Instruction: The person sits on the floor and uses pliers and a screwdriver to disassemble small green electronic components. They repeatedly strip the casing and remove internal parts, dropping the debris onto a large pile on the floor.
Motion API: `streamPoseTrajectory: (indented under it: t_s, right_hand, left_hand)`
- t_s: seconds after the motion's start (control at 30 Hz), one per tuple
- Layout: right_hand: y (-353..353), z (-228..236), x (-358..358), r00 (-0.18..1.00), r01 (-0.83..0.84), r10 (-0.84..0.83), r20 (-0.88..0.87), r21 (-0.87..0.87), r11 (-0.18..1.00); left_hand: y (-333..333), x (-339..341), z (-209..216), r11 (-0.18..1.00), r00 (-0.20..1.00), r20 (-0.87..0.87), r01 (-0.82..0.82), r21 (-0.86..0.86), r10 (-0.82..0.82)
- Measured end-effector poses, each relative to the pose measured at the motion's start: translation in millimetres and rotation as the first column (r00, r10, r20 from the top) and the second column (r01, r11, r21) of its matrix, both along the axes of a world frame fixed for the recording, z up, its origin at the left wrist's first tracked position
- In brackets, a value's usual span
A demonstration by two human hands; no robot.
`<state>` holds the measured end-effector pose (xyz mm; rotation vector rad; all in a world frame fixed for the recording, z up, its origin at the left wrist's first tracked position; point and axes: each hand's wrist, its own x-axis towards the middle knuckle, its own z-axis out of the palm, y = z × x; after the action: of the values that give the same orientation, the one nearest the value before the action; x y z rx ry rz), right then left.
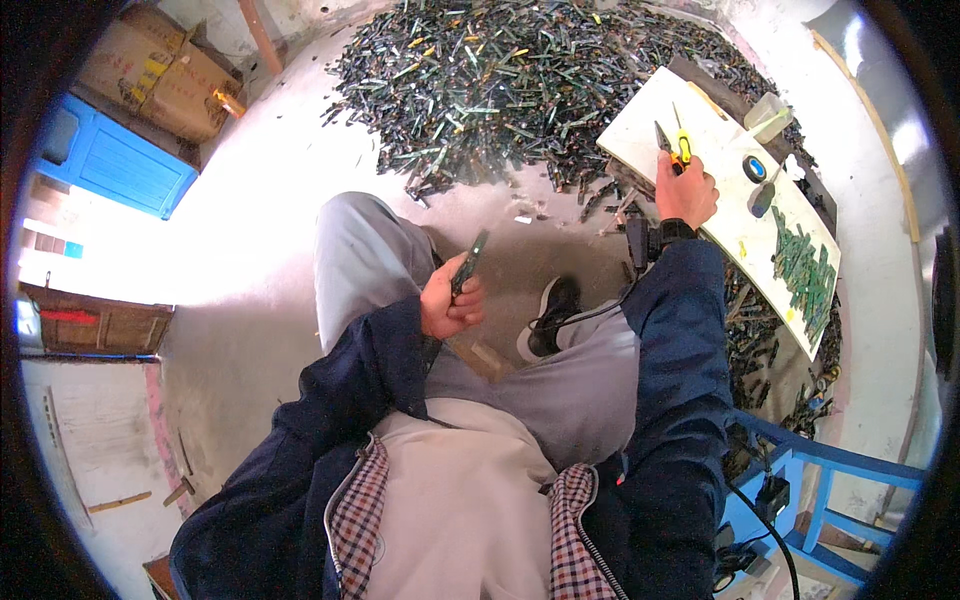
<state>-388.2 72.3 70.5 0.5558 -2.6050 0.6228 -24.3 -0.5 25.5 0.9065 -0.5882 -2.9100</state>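
Observation:
My left hand [452, 303] is closed around a slim dark strip-shaped piece [470, 262], held upright over my lap; its exact kind is not clear. At the right, my right hand [688, 192] is closed on the handles of pliers [662, 138] with orange showing, over the pale board [640, 112]. A yellow-handled screwdriver [683, 147] is right beside the pliers at my fingertips; whether my fingers also grip it I cannot tell. Farther right on the board lie a round tape roll [754, 168], a dark-handled tool [762, 198] and a pile of narrow green circuit boards [803, 268].
A large heap of dark strip-shaped pieces [480, 90] covers the floor ahead. A clear plastic container [768, 118] sits at the board's far edge. Blue furniture [130, 160] and cardboard boxes [165, 80] stand far left; a blue stool [820, 500] is near right.

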Motion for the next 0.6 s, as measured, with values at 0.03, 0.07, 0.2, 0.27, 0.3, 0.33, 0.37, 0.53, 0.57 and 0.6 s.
streamPoseTrajectory:
  t_s: [0.03,0.07,0.2,0.27,0.3,0.33,0.37,0.53,0.57,0.6]
  right_hand:
    - [0,-3,-4,1.000,0.005,-0.005,-0.009,-0.036,0.999]
    - [0,-3,-13,1.000,0.009,-0.009,0.002,-0.073,0.997]
    - [5,-11,-46,0.996,-0.032,0.040,0.083,-0.091,0.995]
    - [5,-10,-54,0.993,-0.030,0.034,0.116,-0.036,0.999]
    - [4,-10,-56,0.991,-0.030,0.031,0.131,-0.008,1.000]
    - [5,-9,-57,0.989,-0.058,0.060,0.138,-0.021,0.998]
    - [2,-11,-60,0.987,-0.066,0.064,0.148,0.005,0.998]
    - [-3,-10,-60,0.992,-0.060,0.047,0.121,0.106,0.993]
    - [-4,-8,-60,0.995,-0.041,0.028,0.099,0.130,0.991]
    - [-1,-12,-59,0.996,-0.033,0.024,0.081,0.116,0.993]
  left_hand:
    - [-1,1,0,1.000,1.000,-0.018,0.009,0.003,-0.009]
    - [-1,0,1,1.000,1.000,0.012,0.003,0.003,-0.003]
    - [-1,3,5,0.999,0.995,0.094,-0.038,0.018,0.036]
    - [-4,4,3,0.998,0.995,0.091,-0.050,0.038,0.046]
    - [-6,5,3,0.998,0.995,0.090,-0.049,0.032,0.046]
    - [-7,5,3,0.999,0.995,0.090,-0.045,0.026,0.043]
    - [-8,6,4,0.999,0.995,0.090,-0.041,0.021,0.039]
    - [-9,3,1,0.998,0.997,0.045,-0.059,0.028,0.058]
    - [-10,2,2,0.998,0.998,0.036,-0.059,0.012,0.058]
    - [-8,3,2,0.998,0.997,0.044,-0.058,0.016,0.057]
